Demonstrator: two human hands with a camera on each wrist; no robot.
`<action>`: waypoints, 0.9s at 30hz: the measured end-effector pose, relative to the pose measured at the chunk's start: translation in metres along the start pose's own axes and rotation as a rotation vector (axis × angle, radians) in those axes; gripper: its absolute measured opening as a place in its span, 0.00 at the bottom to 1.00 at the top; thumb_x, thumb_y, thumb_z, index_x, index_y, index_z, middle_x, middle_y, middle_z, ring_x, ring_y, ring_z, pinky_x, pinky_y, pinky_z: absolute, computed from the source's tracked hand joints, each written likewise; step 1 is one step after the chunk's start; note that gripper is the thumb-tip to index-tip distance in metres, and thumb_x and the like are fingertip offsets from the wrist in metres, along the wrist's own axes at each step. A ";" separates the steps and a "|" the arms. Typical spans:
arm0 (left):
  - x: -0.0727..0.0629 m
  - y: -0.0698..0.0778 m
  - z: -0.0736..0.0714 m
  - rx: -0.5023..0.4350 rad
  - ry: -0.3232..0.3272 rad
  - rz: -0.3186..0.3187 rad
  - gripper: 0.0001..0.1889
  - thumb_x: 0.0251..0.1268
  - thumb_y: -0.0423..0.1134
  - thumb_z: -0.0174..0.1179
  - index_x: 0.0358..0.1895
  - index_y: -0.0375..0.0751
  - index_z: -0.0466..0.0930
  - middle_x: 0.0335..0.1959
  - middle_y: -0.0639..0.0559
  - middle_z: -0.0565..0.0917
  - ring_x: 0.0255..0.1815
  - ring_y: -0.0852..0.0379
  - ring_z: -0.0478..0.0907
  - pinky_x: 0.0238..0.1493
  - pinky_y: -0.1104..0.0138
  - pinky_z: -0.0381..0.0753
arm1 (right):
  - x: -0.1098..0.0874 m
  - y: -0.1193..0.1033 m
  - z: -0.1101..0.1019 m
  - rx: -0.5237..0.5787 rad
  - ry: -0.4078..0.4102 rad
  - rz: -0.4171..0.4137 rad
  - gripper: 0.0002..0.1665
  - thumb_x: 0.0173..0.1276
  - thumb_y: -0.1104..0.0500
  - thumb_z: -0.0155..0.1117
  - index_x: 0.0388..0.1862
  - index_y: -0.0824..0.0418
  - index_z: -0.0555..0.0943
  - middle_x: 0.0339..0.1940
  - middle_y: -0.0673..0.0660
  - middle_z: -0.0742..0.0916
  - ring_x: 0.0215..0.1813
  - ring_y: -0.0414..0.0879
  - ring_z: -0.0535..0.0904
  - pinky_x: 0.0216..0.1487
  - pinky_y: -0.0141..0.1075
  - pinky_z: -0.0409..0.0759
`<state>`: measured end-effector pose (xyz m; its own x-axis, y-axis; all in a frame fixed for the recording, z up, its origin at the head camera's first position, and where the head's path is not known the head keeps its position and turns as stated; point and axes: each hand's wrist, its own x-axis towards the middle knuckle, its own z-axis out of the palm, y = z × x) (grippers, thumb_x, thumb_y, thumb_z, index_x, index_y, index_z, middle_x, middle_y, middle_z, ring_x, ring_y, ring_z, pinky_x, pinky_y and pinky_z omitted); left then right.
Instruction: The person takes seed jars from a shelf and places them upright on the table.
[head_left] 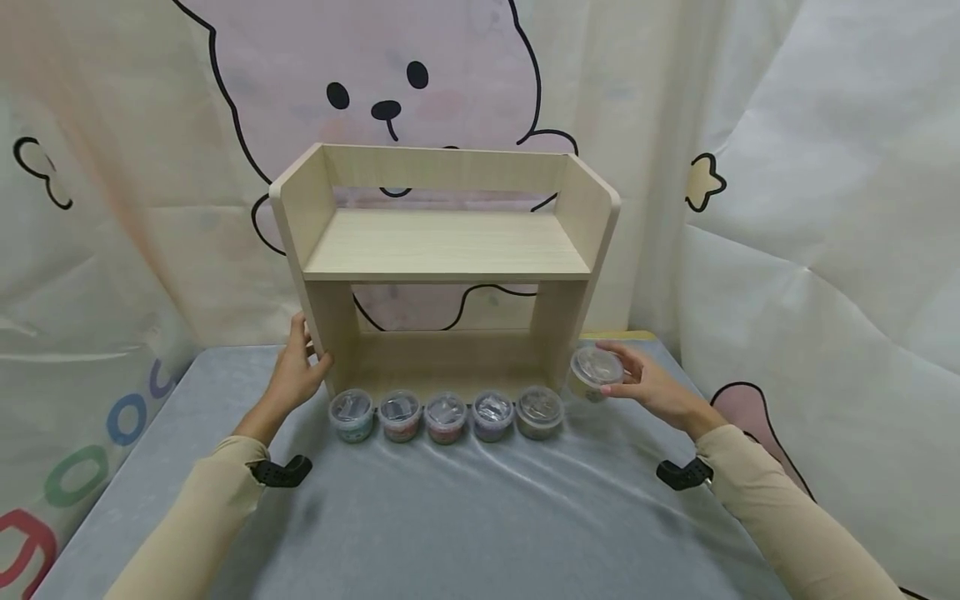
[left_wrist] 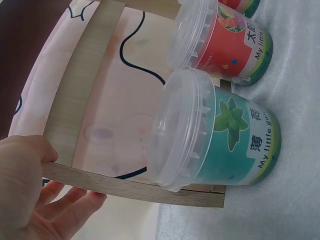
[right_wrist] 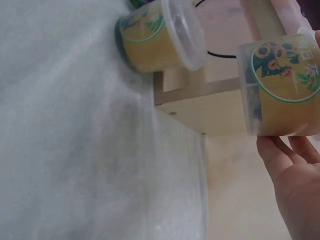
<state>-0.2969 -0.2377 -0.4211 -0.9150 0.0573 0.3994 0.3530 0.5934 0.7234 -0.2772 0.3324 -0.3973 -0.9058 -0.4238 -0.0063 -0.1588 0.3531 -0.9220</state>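
My left hand [head_left: 295,372] grips the left side panel of a small pale wooden shelf [head_left: 446,244]; in the left wrist view the thumb [left_wrist: 44,150] lies on one side of the panel, the fingers on the other. My right hand [head_left: 652,385] holds a clear-lidded plastic tub [head_left: 596,371] beside the shelf's lower right side. An orange label with sunflowers shows on this tub [right_wrist: 285,85] in the right wrist view. Several similar tubs stand in a row before the shelf, among them a teal-labelled one [left_wrist: 230,135] with a green leaf and a red-labelled one [left_wrist: 232,42].
A grey-blue cloth [head_left: 465,517] covers the table. The yellow-labelled tub [head_left: 540,412] ends the row on the right. Behind the shelf hangs a curtain [head_left: 630,100] printed with a cartoon bear, and more curtain [head_left: 825,208] closes in the right side.
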 end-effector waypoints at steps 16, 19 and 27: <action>0.002 0.001 0.000 0.002 -0.003 -0.016 0.40 0.69 0.26 0.54 0.78 0.49 0.44 0.74 0.21 0.62 0.66 0.18 0.70 0.58 0.31 0.76 | 0.001 0.034 -0.001 0.018 -0.024 0.081 0.49 0.68 0.62 0.69 0.80 0.60 0.52 0.75 0.69 0.64 0.59 0.39 0.75 0.56 0.32 0.78; 0.003 0.000 0.000 -0.004 -0.014 -0.020 0.39 0.70 0.27 0.53 0.78 0.49 0.44 0.75 0.22 0.61 0.66 0.19 0.69 0.58 0.31 0.75 | 0.001 0.040 0.001 0.025 -0.013 0.079 0.49 0.67 0.63 0.69 0.80 0.62 0.52 0.78 0.70 0.61 0.59 0.38 0.75 0.56 0.31 0.78; 0.003 0.000 0.001 -0.004 -0.017 -0.014 0.38 0.70 0.27 0.53 0.78 0.47 0.44 0.74 0.21 0.62 0.66 0.18 0.69 0.58 0.31 0.76 | 0.001 0.059 0.007 -0.017 -0.022 0.084 0.49 0.66 0.63 0.71 0.79 0.63 0.54 0.72 0.69 0.69 0.60 0.36 0.74 0.57 0.29 0.75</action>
<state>-0.2993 -0.2365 -0.4206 -0.9229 0.0623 0.3799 0.3409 0.5908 0.7312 -0.2851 0.3470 -0.4542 -0.9074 -0.4101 -0.0920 -0.0893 0.4020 -0.9113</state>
